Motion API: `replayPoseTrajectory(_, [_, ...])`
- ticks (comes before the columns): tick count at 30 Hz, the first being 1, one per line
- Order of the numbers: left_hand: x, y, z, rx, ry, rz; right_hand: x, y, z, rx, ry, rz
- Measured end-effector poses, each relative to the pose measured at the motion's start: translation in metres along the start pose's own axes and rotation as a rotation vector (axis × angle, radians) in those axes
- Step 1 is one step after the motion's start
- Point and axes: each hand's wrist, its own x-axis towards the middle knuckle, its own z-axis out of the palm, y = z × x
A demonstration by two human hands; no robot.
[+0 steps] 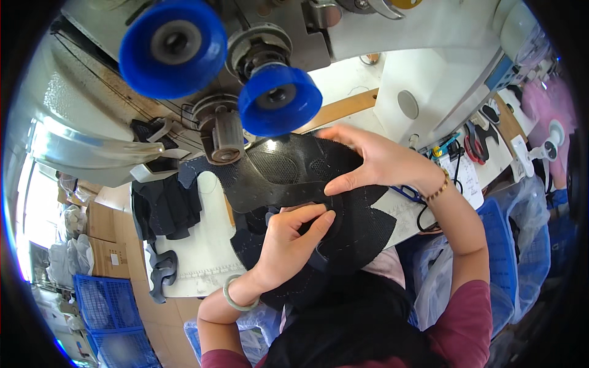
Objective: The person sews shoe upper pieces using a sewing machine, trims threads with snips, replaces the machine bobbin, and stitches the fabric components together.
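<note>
A black shoe upper, with perforated panels and zigzag-cut edges, lies under the sewing machine's head. My left hand pinches at the near part of the upper, thumb against index finger; a pale bangle circles that wrist. My right hand grips the upper's right side, the thumb on top and the fingers mostly hidden beyond its far edge. More black material hangs from the upper toward my lap. The needle and the exact stitching point are hidden behind the machine head and its two blue round knobs.
Dark cut pieces are stacked at the table's left, with a grey curved piece hanging over the edge. Scissors with red handles lie on the right. Blue baskets stand at lower left, and others at right.
</note>
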Motion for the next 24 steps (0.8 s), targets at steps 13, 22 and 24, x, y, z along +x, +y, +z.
replayPoseTrajectory(13, [-0.025, -0.021, -0.026, 0.929, 0.533, 0.525, 0.006, -0.013, 0.006, 0.487, -0.187, 0.429])
replayPoseTrajectory(22, [-0.025, -0.024, -0.041, -0.327, 0.629, 0.128, 0.002, -0.013, 0.013, 0.396, -0.164, 0.373])
replayPoseTrajectory(24, [-0.024, -0.03, -0.046, -0.27, 0.597, 0.112, -0.001, -0.015, 0.016, 0.37, -0.151, 0.358])
